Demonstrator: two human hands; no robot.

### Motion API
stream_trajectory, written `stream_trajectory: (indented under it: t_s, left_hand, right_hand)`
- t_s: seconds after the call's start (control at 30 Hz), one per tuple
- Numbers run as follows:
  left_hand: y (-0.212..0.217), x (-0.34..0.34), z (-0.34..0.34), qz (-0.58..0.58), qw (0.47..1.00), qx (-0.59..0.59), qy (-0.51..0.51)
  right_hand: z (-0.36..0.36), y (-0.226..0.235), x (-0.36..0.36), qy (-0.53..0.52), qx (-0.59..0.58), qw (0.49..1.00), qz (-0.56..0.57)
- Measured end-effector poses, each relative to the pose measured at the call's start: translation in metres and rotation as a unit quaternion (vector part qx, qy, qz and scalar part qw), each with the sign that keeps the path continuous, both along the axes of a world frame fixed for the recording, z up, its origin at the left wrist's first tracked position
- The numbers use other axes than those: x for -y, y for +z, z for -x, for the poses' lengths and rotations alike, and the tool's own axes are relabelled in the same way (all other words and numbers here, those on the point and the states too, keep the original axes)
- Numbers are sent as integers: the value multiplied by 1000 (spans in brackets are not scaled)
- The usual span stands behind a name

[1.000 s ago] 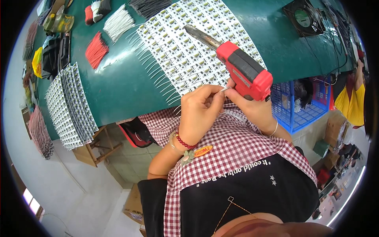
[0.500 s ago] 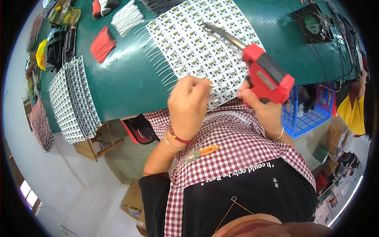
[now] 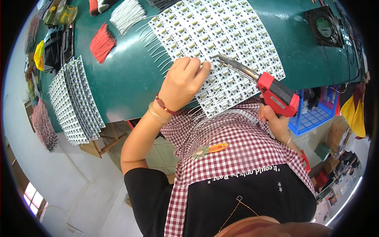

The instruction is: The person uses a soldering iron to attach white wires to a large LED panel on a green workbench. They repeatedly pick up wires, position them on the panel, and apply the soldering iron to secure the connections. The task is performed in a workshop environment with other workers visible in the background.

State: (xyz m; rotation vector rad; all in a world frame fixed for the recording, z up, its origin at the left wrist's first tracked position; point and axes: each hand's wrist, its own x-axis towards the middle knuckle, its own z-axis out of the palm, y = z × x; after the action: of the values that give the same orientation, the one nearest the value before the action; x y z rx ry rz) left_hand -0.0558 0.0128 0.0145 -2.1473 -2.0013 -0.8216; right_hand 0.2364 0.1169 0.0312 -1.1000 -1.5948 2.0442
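One soldering gun (image 3: 272, 93), two hands, one circuit-board panel (image 3: 221, 43).

I see bright, even light across the scene, with no hard shadows on the green tabletop (image 3: 126, 79). A soft sheen lies on that surface near the white circuit board panel (image 3: 221, 43), which reads crisp at the centre. The fisheye bends the table edge strongly, and a black vignette rings the frame. A window (image 3: 31, 193) glows pale at lower left; the rim areas look softer.
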Motion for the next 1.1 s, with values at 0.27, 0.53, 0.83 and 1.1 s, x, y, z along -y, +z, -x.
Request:
stream_trajectory:
  t_s: [0.27, 0.53, 0.83, 1.1]
  left_hand:
    - [-2, 2, -7, 8, 1000, 2, 29]
    - [1, 1, -10, 11, 999, -8, 31]
    - [1, 1, -11, 11, 999, -13, 36]
    - [2, 2, -12, 13, 999, -13, 38]
  right_hand:
    - [-19, -18, -1, 60, 41, 995, -64]
    - [-17, -17, -2, 102, 61, 989, -90]
    - [-15, -15, 1, 71, 55, 991, -102]
    - [-18, -20, 0, 69, 32, 989, -125]
